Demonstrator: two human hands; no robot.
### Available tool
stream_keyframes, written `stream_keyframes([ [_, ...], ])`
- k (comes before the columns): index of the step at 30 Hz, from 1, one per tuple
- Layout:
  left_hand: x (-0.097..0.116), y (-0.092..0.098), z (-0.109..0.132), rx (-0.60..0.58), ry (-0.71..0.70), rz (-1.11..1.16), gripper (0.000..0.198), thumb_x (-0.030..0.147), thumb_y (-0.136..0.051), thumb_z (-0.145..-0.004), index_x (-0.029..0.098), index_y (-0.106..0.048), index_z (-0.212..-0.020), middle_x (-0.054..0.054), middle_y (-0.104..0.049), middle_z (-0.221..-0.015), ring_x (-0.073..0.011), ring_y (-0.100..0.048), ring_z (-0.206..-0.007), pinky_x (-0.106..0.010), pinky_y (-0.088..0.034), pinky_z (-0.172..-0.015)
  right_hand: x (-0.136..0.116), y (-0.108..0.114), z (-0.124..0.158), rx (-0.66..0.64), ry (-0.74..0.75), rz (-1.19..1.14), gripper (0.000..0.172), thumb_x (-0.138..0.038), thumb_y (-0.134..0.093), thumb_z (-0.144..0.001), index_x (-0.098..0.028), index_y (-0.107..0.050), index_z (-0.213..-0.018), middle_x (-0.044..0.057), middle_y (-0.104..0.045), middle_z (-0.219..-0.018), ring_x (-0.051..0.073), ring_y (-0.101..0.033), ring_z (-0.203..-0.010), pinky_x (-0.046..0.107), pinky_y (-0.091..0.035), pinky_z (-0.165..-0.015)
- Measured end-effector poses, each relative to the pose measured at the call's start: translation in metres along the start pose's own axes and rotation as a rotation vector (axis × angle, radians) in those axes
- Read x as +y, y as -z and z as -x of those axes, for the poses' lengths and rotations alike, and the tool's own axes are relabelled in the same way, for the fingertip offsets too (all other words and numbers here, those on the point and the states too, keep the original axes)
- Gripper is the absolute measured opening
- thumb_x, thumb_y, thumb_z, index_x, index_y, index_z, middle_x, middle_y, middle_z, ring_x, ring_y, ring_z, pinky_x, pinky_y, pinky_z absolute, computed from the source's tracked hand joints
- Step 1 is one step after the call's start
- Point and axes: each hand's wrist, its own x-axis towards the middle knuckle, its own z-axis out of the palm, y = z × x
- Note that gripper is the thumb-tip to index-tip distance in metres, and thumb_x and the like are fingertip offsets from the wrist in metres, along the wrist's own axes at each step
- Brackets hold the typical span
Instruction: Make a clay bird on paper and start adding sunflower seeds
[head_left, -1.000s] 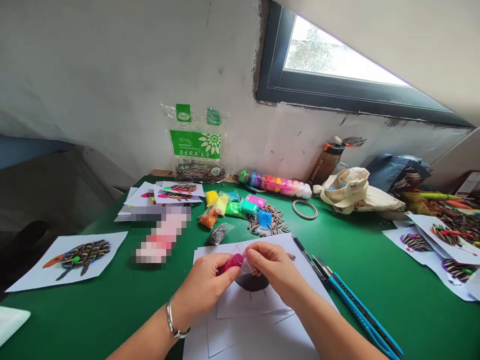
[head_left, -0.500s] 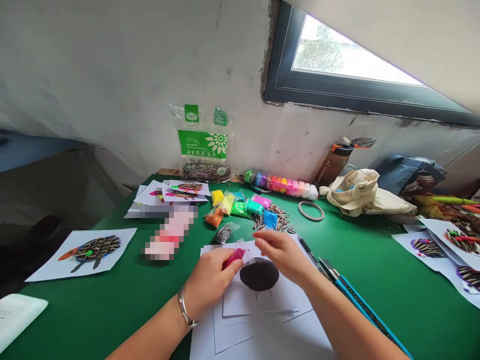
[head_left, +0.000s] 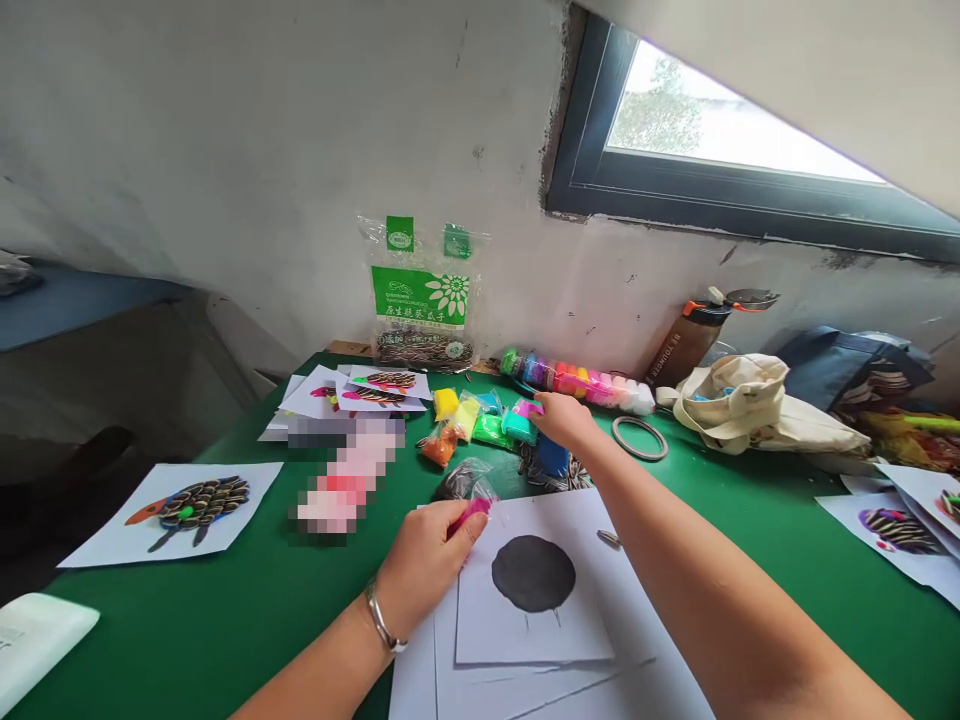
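My left hand [head_left: 431, 555], with a silver bangle at the wrist, pinches a small clear packet of magenta modelling clay [head_left: 474, 512] left of the drawing. Stretched across to the far pile, my right hand [head_left: 566, 420] has its fingers drawn together at a purple-pink clay packet [head_left: 525, 407]; the grip itself is partly hidden. Below that hand is a blue clay packet [head_left: 553, 458] among sunflower seeds [head_left: 534, 470]. A flat black clay oval [head_left: 534, 573] lies on white paper [head_left: 480, 640], with two short pencilled legs under it.
Other clay packets, such as a yellow one [head_left: 445, 403], lie left of my right hand. A seed bag [head_left: 420, 310] leans on the wall. Behind are a clay tube pack [head_left: 592, 385], tape ring [head_left: 640, 438], bottle [head_left: 690, 335] and cloth bag [head_left: 739, 395]. A seed-covered picture [head_left: 202, 505] lies left.
My right hand has left the magenta packet and reached forward to the clay packets. My left hand still holds the magenta packet. The view has shifted slightly, and the black oval is now uncovered.
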Motion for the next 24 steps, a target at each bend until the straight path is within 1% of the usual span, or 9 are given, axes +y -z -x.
stream_keyframes([
  [5, 0.0, 0.0, 0.0, 0.001, -0.013, -0.01, 0.038, 0.042, -0.043, -0.092, 0.02, -0.046, -0.062, 0.002, -0.05, -0.06, -0.014, -0.046, -0.058, -0.026, -0.03, -0.057, 0.0, -0.002, -0.001, -0.024, 0.029, 0.057, 0.032, -0.035, -0.058, -0.093, -0.019, -0.058, -0.121, 0.009, -0.059, -0.123, 0.024, -0.059, -0.107, 0.045, -0.049, -0.09],
  [9, 0.001, 0.0, 0.001, -0.002, -0.021, -0.02, 0.037, 0.042, -0.043, -0.092, 0.02, -0.047, -0.062, 0.002, -0.05, -0.061, -0.0141, -0.046, -0.058, -0.026, -0.03, -0.057, -0.006, 0.006, 0.006, 0.024, 0.037, 0.07, 0.03, -0.031, -0.055, -0.09, -0.02, -0.064, -0.117, 0.014, -0.062, -0.12, 0.033, -0.054, -0.113, 0.046, -0.044, -0.09],
  [12, 0.001, 0.001, 0.001, -0.002, -0.032, -0.031, 0.037, 0.041, -0.043, -0.093, 0.02, -0.049, -0.063, 0.002, -0.052, -0.061, -0.0148, -0.047, -0.059, -0.026, -0.031, -0.059, -0.026, 0.013, 0.011, 0.092, 0.077, 0.051, 0.032, -0.031, -0.046, -0.094, -0.02, -0.063, -0.118, 0.015, -0.059, -0.125, 0.034, -0.048, -0.12, 0.046, -0.04, -0.094],
  [16, 0.003, 0.002, 0.002, 0.002, -0.054, -0.043, 0.036, 0.04, -0.041, -0.094, 0.02, -0.053, -0.065, 0.0, -0.057, -0.066, -0.0161, -0.049, -0.064, -0.027, -0.032, -0.061, -0.068, 0.008, 0.006, 0.075, 0.179, -0.017, 0.027, -0.034, -0.047, -0.095, -0.022, -0.065, -0.113, 0.01, -0.064, -0.116, 0.027, -0.054, -0.114, 0.039, -0.044, -0.093],
  [18, 0.004, 0.003, 0.002, 0.005, -0.069, -0.051, 0.035, 0.038, -0.041, -0.094, 0.02, -0.054, -0.066, -0.001, -0.059, -0.069, -0.0165, -0.051, -0.065, -0.027, -0.033, -0.062, -0.086, 0.001, -0.001, 0.056, 0.189, -0.052, 0.026, -0.034, -0.052, -0.095, -0.019, -0.063, -0.113, 0.01, -0.064, -0.115, 0.026, -0.057, -0.109, 0.041, -0.047, -0.091],
  [19, 0.004, 0.003, 0.003, 0.005, -0.079, -0.059, 0.035, 0.037, -0.041, -0.094, 0.02, -0.054, -0.067, -0.001, -0.06, -0.069, -0.0166, -0.051, -0.066, -0.027, -0.034, -0.062, -0.092, -0.002, -0.004, 0.043, 0.19, -0.071, 0.028, -0.034, -0.055, -0.094, -0.018, -0.06, -0.117, 0.01, -0.062, -0.118, 0.024, -0.059, -0.106, 0.042, -0.05, -0.089],
  [21, 0.004, 0.003, 0.003, 0.006, -0.096, -0.078, 0.034, 0.036, -0.041, -0.094, 0.02, -0.055, -0.068, -0.001, -0.062, -0.071, -0.0171, -0.053, -0.067, -0.027, -0.034, -0.062, -0.099, -0.006, -0.008, 0.023, 0.195, -0.121, 0.033, -0.035, -0.057, -0.094, -0.018, -0.056, -0.122, 0.009, -0.058, -0.122, 0.021, -0.061, -0.102, 0.042, -0.053, -0.086],
  [22, 0.004, 0.003, 0.004, 0.009, -0.101, -0.088, 0.034, 0.035, -0.041, -0.094, 0.02, -0.056, -0.068, -0.002, -0.063, -0.072, -0.0174, -0.054, -0.068, -0.027, -0.035, -0.061, -0.099, -0.007, -0.009, 0.023, 0.2, -0.153, 0.031, -0.034, -0.058, -0.094, -0.018, -0.057, -0.12, 0.008, -0.059, -0.121, 0.021, -0.061, -0.101, 0.042, -0.053, -0.085],
  [24, 0.004, 0.003, 0.003, 0.018, -0.103, -0.101, 0.035, 0.035, -0.042, -0.094, 0.02, -0.058, -0.068, -0.003, -0.065, -0.073, -0.0182, -0.057, -0.068, -0.028, -0.036, -0.061, -0.094, -0.003, -0.005, 0.055, 0.211, -0.234, 0.019, -0.027, -0.057, -0.093, -0.017, -0.064, -0.107, 0.008, -0.064, -0.111, 0.022, -0.062, -0.098, 0.038, -0.051, -0.084],
])
